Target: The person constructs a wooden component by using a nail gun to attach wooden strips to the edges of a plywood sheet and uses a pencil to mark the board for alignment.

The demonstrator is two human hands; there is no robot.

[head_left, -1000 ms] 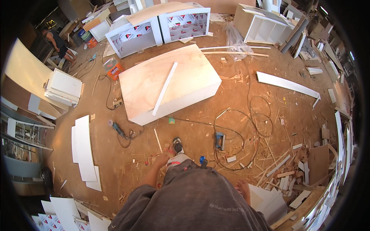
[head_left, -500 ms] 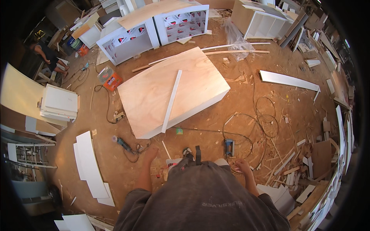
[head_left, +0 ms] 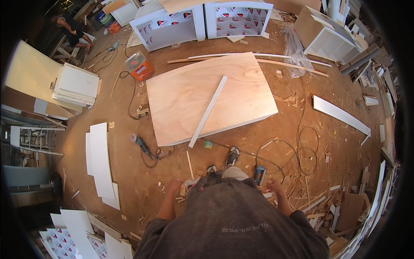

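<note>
My left hand (head_left: pixel 175 186) hangs low beside my shirt, over the floor; its fingers are too indistinct to read. On the other side my right hand (head_left: pixel 274 186) is loosely curled with nothing visible in it, close to a blue power tool (head_left: pixel 259 175) on the floor. Ahead lies a large box with a plywood top (head_left: pixel 181 99) and white side. A narrow white strip (head_left: pixel 208 111) rests slantwise across it, its near end past the edge. An angle grinder (head_left: pixel 142 144) lies left of my feet. Neither hand touches these things.
White cabinets (head_left: pixel 200 21) stand behind the box. An orange-and-clear container (head_left: pixel 139 66), white boards (head_left: pixel 99 164) and a long white panel (head_left: pixel 340 115) lie around. Cables (head_left: pixel 297 151) loop across the floor. Wood scraps (head_left: pixel 317 207) crowd the right. Another person (head_left: pixel 71 32) is at far left.
My view has shifted, and the box now sits farther right in it. One shoe shows farther forward. My left hand appears lower and nearer my body; the strip still rests on the box.
</note>
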